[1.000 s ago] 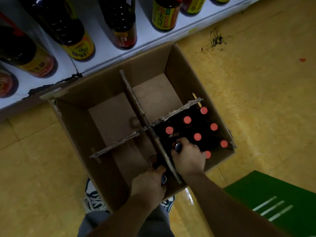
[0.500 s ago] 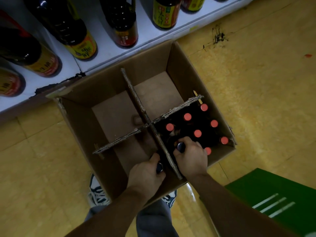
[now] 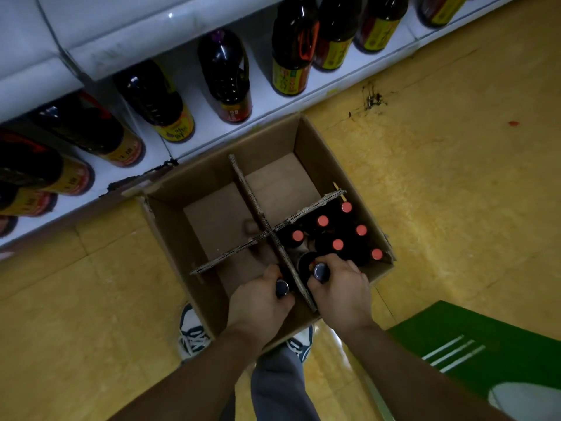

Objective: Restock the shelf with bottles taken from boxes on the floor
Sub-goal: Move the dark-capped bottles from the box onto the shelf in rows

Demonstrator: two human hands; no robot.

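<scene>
While the cardboard box sits on the yellow floor in the middle of the frame, both hands reach down into its lower edge. The left hand has its grip wrapped around the neck of a dark bottle, whose dark cap shows just left of the cardboard divider. The right hand has its grip wrapped around a second dark bottle, just right of that divider, in the lower right compartment. Behind it in the same compartment stand the red-capped bottles, packed close together. The two upper compartments show bare cardboard bottom, and so does the lower left one beyond the left hand. Across the upper part of the frame runs the white shelf, touching the box's far corner, with large dark bottles standing on it in a row. A green panel lies at the lower right, and a sneaker shows below the box's lower left wall.
</scene>
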